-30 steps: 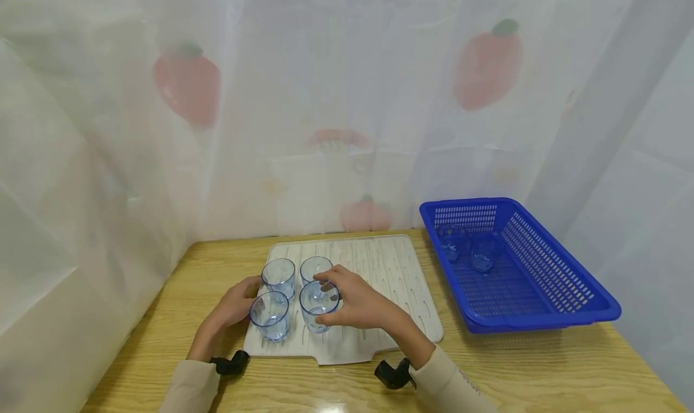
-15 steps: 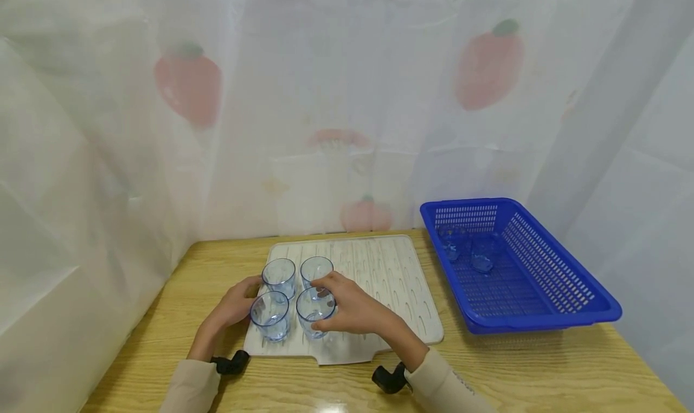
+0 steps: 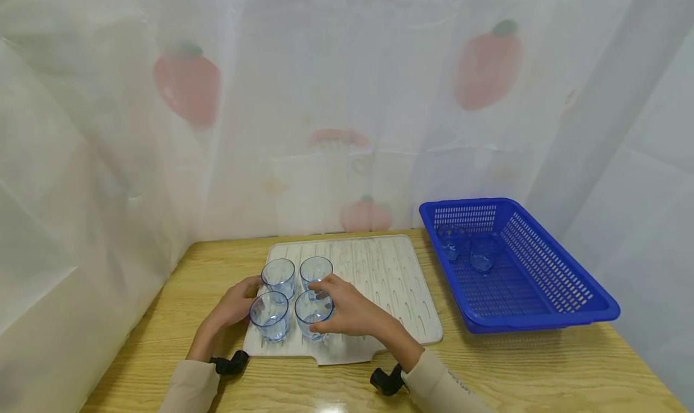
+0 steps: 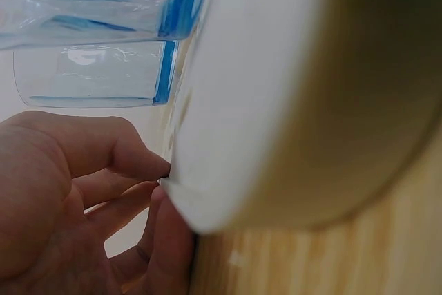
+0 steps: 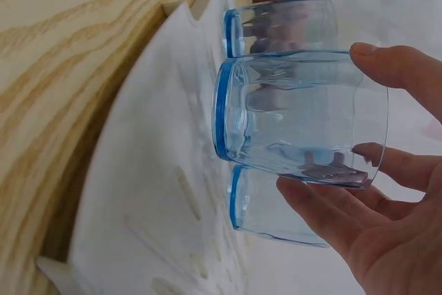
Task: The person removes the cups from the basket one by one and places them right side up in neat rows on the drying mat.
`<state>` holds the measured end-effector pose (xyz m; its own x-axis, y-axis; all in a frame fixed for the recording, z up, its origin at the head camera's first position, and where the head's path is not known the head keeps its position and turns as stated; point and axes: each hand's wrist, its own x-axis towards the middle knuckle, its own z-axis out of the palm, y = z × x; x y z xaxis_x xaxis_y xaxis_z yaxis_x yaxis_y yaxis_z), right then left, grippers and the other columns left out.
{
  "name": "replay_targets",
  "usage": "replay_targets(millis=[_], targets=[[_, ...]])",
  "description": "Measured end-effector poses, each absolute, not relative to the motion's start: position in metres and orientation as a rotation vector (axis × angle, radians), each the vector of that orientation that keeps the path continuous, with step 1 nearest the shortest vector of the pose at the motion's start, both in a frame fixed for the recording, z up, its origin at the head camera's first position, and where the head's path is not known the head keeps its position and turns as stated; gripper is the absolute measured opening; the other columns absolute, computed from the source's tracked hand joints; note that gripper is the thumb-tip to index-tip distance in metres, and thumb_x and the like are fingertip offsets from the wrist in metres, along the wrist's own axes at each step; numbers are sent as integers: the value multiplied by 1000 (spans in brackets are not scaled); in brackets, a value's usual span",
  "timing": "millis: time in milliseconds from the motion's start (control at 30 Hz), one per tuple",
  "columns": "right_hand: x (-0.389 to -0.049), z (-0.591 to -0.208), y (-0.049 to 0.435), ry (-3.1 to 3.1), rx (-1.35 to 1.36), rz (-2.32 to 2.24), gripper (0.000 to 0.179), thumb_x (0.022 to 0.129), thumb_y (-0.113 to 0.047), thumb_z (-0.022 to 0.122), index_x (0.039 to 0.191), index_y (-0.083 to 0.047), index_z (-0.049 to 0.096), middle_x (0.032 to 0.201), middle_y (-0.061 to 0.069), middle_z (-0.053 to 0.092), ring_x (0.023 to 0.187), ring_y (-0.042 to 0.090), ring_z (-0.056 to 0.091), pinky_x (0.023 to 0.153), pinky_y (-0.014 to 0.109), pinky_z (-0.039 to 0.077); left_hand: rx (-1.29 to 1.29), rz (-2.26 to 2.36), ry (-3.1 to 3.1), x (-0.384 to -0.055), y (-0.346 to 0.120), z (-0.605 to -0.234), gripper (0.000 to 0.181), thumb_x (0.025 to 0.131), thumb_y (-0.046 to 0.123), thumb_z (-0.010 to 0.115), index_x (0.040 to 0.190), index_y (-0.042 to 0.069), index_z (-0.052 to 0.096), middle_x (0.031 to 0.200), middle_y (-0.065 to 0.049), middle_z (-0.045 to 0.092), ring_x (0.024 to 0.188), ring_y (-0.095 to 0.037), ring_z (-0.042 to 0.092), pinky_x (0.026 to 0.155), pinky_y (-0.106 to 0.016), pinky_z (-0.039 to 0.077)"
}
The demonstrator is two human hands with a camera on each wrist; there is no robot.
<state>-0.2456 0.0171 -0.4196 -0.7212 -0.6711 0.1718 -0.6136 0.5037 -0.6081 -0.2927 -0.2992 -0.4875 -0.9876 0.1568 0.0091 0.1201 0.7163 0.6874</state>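
The right hand [image 3: 347, 309] grasps the near-right glass [image 3: 311, 318], thumb on one side and fingers on the other, up toward its rim. This glass is upright at the near edge of the board [image 3: 386, 283], left of the tab that juts from that edge; whether its base fully touches the board I cannot tell. Just to its left, near the board's near left corner, stands the near-left glass [image 3: 270, 318], with a narrow gap between their rims. Behind these two, along the board's left side, stand the far-left glass [image 3: 279, 280] and the far-right glass [image 3: 316, 270], both upright.

The left hand [image 3: 234, 303] is at the board's left edge, beside the two left glasses; the left wrist view shows its fingertips pinching that edge.

The board lies on the table [image 3: 585, 371], between its left edge and the blue basket [image 3: 542, 324] by the table's right edge. Inside the basket, toward its far left corner, are two more glasses [image 3: 482, 257], hard to make out against the blue. Both arms wear beige sleeves [image 3: 190, 386] and black mounts [image 3: 232, 363] at the wrists. A pale sheet [image 3: 336, 70] with red fruit prints hangs behind the table's far edge.
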Motion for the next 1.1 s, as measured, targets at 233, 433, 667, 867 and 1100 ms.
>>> replay_targets(millis=[233, 433, 667, 867, 1100], targets=[[-247, -424, 16, 2654, -1147, -1012, 76, 79, -39, 77, 142, -12, 46, 126, 7, 52, 112, 20, 58, 83, 22, 49, 233, 1144, 2864, -294, -300, -488, 52, 90, 12, 58, 140, 2, 45, 147, -23, 42, 139, -45, 31, 111, -65, 26], [-248, -426, 15, 2662, -1162, -1004, 75, 79, -39, 77, 141, -12, 46, 125, 8, 52, 112, 19, 59, 83, 23, 50, 225, 1142, 2863, -294, -299, -489, 52, 90, 12, 58, 140, 2, 45, 147, -23, 42, 140, -46, 31, 111, -65, 25], [-248, -425, 15, 2666, -1153, -987, 75, 78, -40, 77, 141, -13, 47, 126, 7, 52, 111, 18, 58, 82, 23, 50, 213, 1135, 2861, -293, -300, -489, 53, 91, 13, 58, 141, 2, 44, 148, -23, 41, 140, -47, 29, 111, -65, 23], [-247, -425, 14, 2676, -1140, -968, 74, 78, -41, 77, 141, -15, 48, 126, 7, 52, 110, 17, 58, 82, 24, 50, 202, 1142, 2853, -292, -299, -488, 53, 91, 13, 58, 141, 2, 44, 148, -23, 40, 140, -47, 28, 111, -66, 24], [-249, -427, 14, 2687, -1151, -952, 74, 78, -42, 77, 140, -16, 48, 126, 6, 52, 112, 19, 58, 84, 25, 51, 192, 1150, 2840, -292, -299, -487, 54, 91, 14, 59, 142, 4, 44, 149, -22, 39, 139, -45, 31, 108, -64, 31]])
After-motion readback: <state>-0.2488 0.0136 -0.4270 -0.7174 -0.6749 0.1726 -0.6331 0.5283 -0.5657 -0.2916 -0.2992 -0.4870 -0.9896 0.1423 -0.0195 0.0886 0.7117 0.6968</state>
